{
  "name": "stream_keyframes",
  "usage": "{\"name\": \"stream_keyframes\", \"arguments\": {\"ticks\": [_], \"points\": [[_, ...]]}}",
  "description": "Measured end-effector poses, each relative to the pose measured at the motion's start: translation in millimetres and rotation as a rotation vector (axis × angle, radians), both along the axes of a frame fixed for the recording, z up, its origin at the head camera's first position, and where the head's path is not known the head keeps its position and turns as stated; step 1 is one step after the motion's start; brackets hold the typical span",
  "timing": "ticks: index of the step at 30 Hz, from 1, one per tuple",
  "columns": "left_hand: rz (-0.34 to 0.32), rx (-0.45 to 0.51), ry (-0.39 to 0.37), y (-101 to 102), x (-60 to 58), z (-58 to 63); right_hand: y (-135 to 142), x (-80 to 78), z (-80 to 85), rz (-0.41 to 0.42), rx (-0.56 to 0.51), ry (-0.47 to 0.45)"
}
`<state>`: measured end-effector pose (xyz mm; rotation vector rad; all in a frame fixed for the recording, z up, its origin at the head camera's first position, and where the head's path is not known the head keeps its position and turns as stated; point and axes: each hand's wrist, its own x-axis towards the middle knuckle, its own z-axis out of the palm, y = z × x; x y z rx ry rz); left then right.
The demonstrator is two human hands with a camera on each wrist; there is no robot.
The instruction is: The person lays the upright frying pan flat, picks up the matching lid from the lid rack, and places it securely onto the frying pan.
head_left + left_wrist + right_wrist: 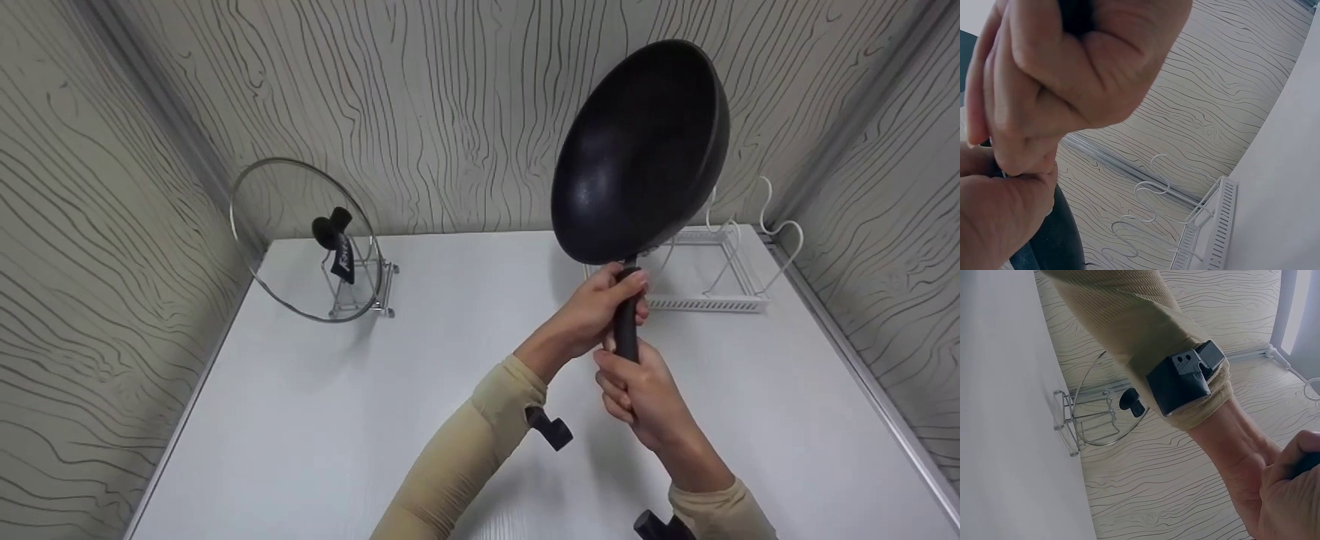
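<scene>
A deep black frying pan (637, 150) is held up and tilted on its side, its dark inside facing left in the head view. My left hand (600, 307) grips the upper part of the handle, close to the pan body. Lower down, my right hand (645, 390) wraps round the handle's end. In the left wrist view both hands sit one against the other, and part of the dark pan (1058, 236) shows below them. The right wrist view shows my left forearm, with only part of the hands (1292, 495) at the edge.
A glass lid (274, 300) with a black knob stands upright in a small wire rack (382, 289) on the left of the white table (450, 300). Behind the pan at right is a white rack (709, 304) with curved wire dividers. Patterned walls (450, 112) enclose the table.
</scene>
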<state>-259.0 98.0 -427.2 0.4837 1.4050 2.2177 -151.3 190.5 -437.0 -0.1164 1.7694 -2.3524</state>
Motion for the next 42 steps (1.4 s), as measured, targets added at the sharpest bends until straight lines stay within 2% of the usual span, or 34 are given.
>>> {"name": "stream_keyframes", "arguments": {"ticks": [22,30,37,42], "points": [[0.027,-0.006,-0.020,-20,1.1,-17.0,-14,-3.7,-16.5,0.048,-0.023,-0.043],[0.074,0.002,-0.067,-26,3.0,-25.2,-19,-6.0,-23.3,0.082,-0.005,-0.046],[0.070,-0.004,-0.029,-32,3.1,-31.4,-24,-5.4,-27.0,0.094,0.010,-0.057],[0.102,0.008,-0.028,-35,2.9,-35.9,-26,-7.8,-29.5,0.107,0.051,-0.065]]}}
